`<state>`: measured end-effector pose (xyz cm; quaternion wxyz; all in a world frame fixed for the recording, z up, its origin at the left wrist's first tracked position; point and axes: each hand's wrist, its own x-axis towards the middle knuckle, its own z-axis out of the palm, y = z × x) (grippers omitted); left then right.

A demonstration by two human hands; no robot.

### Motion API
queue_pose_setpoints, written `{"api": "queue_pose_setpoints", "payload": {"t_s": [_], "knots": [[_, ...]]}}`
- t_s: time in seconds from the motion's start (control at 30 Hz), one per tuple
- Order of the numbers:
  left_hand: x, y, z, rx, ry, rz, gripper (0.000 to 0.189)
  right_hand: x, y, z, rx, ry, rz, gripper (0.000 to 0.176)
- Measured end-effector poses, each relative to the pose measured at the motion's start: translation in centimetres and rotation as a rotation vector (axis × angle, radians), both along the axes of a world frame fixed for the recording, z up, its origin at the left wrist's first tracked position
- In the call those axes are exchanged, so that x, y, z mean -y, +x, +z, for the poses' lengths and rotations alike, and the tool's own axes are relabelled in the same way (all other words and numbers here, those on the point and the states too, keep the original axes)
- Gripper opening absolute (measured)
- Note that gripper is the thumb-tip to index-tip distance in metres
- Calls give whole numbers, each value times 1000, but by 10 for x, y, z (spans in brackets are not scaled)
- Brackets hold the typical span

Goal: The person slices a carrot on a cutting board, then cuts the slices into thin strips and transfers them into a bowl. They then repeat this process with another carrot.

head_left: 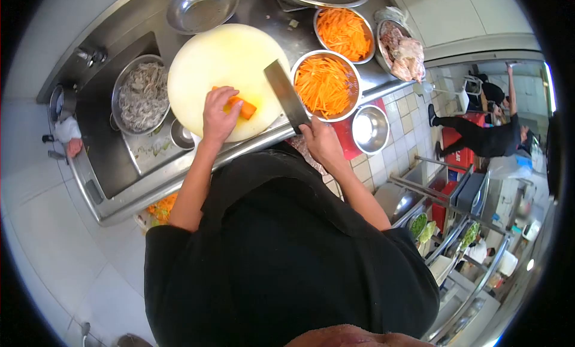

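Note:
My left hand (219, 113) presses its curled fingers on a piece of carrot (247, 109), which lies on the round, pale cutting board (224, 53). In my right hand (321, 142) is the handle of a cleaver (284, 92). Its broad blade slants over the board's right edge, apart from the carrot. Just right of the blade, a perforated metal bowl (357, 98) is heaped with carrot strips (323, 86). Behind it stands a second bowl of carrot strips (343, 34).
Left of the board, a sink (108, 161) holds a bowl of greyish shrimp-like food (144, 95). A metal bowl (202, 10) stands behind the board. Raw meat (407, 56) fills a bowl at the counter's right end. Another metal bowl (370, 130) sits lower right. Co-workers (488, 134) stand farther right.

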<state>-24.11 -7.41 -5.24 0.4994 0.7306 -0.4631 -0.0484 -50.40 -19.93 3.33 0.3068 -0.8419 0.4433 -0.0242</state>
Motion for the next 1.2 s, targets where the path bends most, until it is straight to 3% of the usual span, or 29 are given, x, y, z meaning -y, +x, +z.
{"api": "queue_pose_setpoints", "payload": {"t_s": [0.1, 0.2, 0.23, 0.33, 0.43, 0.5, 0.57, 0.77, 1.07, 1.2], "knots": [[32, -35, 14, -562, 266, -233, 22, 16, -37, -10, 144, -7, -220, 32], [72, -88, 11, -790, 551, -492, 40, 31, -75, -7, 274, -2, -465, 32], [87, -105, 8, -932, 644, -527, 45, 34, -84, -4, 289, 4, -542, 31], [134, -138, -59, -1370, 618, -351, 47, 37, -109, 7, 306, 15, -699, 30], [147, -156, -51, -1371, 559, -108, 37, 39, -149, -26, 362, -42, -729, 28], [142, -162, -56, -1257, 673, 10, 34, 37, -151, -36, 404, -1, -770, 27], [140, -165, -58, -1473, 639, 86, 42, 28, -144, -14, 413, 143, -872, 26], [162, -161, -93, -1668, 470, 33, 48, 32, -154, -41, 426, 206, -937, 22], [145, -154, -42, -1534, 388, 73, 40, 42, -168, -49, 592, 269, -1000, 24], [137, -129, 14, -1452, 479, 34, 42, 34, -179, -53, 559, 264, -1021, 26]]}}
